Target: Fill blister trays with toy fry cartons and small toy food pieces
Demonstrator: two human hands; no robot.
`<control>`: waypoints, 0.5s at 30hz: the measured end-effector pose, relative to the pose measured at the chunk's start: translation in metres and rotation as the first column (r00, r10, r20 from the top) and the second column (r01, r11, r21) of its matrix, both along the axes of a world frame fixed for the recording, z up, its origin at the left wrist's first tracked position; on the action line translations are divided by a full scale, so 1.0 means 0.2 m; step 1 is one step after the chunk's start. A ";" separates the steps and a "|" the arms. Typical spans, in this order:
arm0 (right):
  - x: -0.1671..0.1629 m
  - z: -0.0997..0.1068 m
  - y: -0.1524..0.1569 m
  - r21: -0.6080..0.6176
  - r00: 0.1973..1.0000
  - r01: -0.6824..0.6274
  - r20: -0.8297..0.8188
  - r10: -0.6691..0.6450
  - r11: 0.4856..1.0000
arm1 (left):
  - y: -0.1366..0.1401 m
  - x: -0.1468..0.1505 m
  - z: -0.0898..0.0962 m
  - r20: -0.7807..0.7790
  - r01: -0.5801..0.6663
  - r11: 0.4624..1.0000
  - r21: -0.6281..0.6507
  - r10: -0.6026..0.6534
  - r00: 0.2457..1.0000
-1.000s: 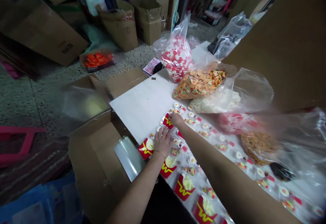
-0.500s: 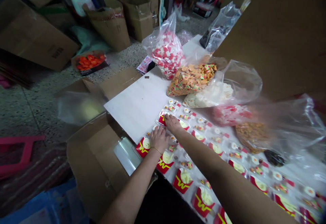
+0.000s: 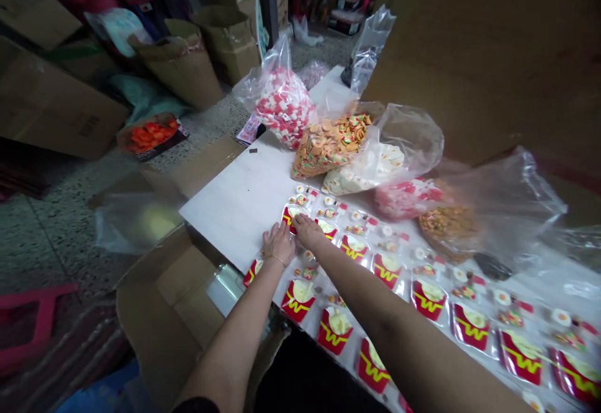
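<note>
My left hand point(image 3: 279, 244) lies open on the white board, fingers stretched forward, beside the left end of the packet rows. A thin bracelet circles its wrist. My right hand point(image 3: 310, 233) rests with its fingers extended on a red packet with a yellow zigzag and a cream-coloured piece point(image 3: 288, 218), partly covering it. More such red packets, like this one point(image 3: 299, 300), lie in rows under clear plastic. Among them are small pieces that look like fried eggs point(image 3: 328, 201) and colourful toppings. My forearms hide part of the rows.
Along the board's point(image 3: 230, 203) far side stand clear bags of red-and-white pieces point(image 3: 286, 106), tan pieces point(image 3: 323, 144), white pieces point(image 3: 357, 172) and pink pieces point(image 3: 410, 199). An open cardboard box point(image 3: 164, 294) sits below the left edge. A brown panel point(image 3: 469, 56) rises at right.
The view has turned, so the board and bags sit further left in it. My right hand's fingers have shifted slightly on the red packet; my left hand stays beside it.
</note>
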State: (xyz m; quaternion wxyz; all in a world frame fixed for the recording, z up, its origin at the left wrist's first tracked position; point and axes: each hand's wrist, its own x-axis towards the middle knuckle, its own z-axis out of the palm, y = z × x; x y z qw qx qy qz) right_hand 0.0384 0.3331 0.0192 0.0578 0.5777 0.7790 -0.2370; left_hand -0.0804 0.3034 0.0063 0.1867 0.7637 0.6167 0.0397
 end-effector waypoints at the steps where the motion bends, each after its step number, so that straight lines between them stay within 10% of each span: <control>1: 0.00 0.00 0.01 -0.008 1.000 0.011 -0.017 -0.011 1.000 | 0.01 0.00 0.01 -0.008 -0.003 1.000 -0.001 0.003 1.000; 11: 0.26 0.15 -0.30 0.038 0.882 0.271 -0.411 -0.232 0.962 | -0.09 -0.03 0.17 0.058 -0.053 0.997 0.049 0.050 0.997; 13: 0.35 0.14 -0.51 -0.192 0.586 0.522 -0.627 -0.513 0.831 | -0.21 0.08 0.22 0.196 -0.005 0.999 0.040 -0.003 0.981; 15: 0.42 0.13 -0.73 -0.503 0.103 0.655 -0.680 -0.726 0.564 | -0.37 0.26 0.28 0.359 0.181 0.983 0.042 -0.184 0.915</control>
